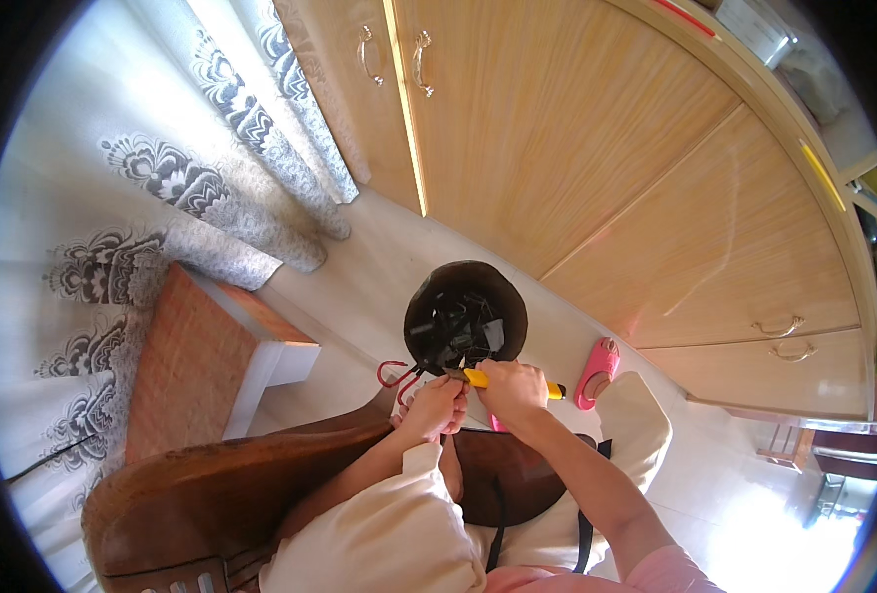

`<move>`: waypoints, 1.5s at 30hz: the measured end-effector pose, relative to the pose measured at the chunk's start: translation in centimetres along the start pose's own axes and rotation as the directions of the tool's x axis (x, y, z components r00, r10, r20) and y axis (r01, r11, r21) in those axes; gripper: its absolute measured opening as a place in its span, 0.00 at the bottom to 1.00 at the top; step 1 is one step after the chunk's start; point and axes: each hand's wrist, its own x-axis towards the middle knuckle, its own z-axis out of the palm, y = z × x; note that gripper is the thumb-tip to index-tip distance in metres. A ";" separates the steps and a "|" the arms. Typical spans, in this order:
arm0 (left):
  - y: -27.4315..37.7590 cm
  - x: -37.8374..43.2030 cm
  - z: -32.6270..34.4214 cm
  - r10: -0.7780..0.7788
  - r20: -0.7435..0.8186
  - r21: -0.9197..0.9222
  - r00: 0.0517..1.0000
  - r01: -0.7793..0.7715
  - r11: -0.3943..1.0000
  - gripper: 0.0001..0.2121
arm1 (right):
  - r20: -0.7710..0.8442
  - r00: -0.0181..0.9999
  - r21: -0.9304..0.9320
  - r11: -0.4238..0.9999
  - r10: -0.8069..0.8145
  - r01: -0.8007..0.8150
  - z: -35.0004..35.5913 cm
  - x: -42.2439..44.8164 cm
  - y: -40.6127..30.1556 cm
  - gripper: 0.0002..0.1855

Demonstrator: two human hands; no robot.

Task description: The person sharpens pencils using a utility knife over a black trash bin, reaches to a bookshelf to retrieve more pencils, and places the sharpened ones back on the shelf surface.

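My right hand (516, 389) grips a yellow utility knife (477, 378) with a black end. Its blade points left, meeting the fingertips of my left hand (437, 408). Those fingers are pinched together on something small, mostly hidden by the hand. Right beyond both hands, a dark round bucket (413, 307) stands on the floor with black scraps and pale pieces (493, 335) inside. Red-handled scissors (388, 376) are at the bucket's near left rim, close to my left hand. Whether that hand touches them I cannot tell.
A brown seat (208, 489) is beneath me. To the left are a reddish-brown box-like piece of furniture (194, 356) and patterned curtains (134, 244). Wooden cabinets (557, 133) line the far side. My foot in a pink slipper (594, 374) rests right of the bucket.
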 end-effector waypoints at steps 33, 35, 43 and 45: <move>0.1 -0.6 0.3 -0.043 -0.091 0.164 0.995 0.058 0.985 0.09 | -0.031 1.000 0.001 1.000 0.003 -0.003 0.8 -0.4 0.4 0.04; -0.4 -0.2 0.3 -0.012 -0.103 0.179 0.995 0.030 0.983 0.09 | -0.062 0.998 -0.038 0.999 -0.003 0.001 1.4 -0.1 0.7 0.04; 0.0 -0.9 -0.5 -0.003 -0.008 0.183 1.000 0.004 0.983 0.11 | 0.167 0.924 -0.161 0.934 0.343 -0.318 3.1 2.4 7.1 0.10; -1.0 -0.3 -0.2 -0.114 -0.066 0.112 0.991 0.121 0.986 0.11 | 0.138 0.925 -0.135 0.932 0.354 -0.337 2.5 1.5 8.4 0.10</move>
